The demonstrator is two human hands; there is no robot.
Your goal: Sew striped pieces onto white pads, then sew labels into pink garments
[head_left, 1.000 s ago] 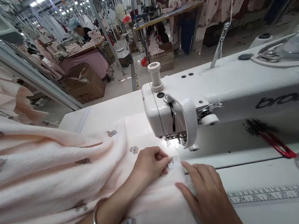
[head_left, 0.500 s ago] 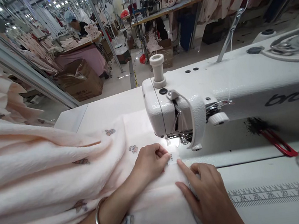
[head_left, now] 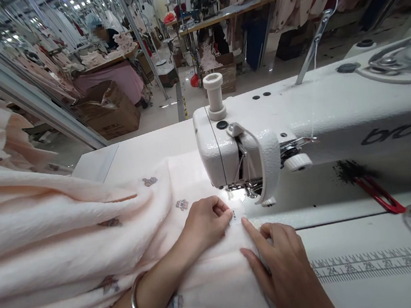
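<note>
A small white printed label point(head_left: 237, 216) lies on rumpled pale-pink patterned fabric point(head_left: 149, 214) near its edge.

1. "bro", the rest out of view, letters the sewing machine point(head_left: 320, 108) before me.
2. Numbers 24 to 29 mark the ruler strip point(head_left: 371, 266).
3. Print on the white label point(head_left: 238, 215) at my left hand point(head_left: 207, 222) is too small to read.

This is a garment-sewing workshop: near right stands a white industrial sewing machine point(head_left: 319, 101), with printed pink fleece point(head_left: 83, 200) spread to its left. Far left, a person point(head_left: 111, 37) is at another worktable heaped with pink cloth point(head_left: 125, 42); far right, pink garment pieces point(head_left: 295, 1) hang.
</note>
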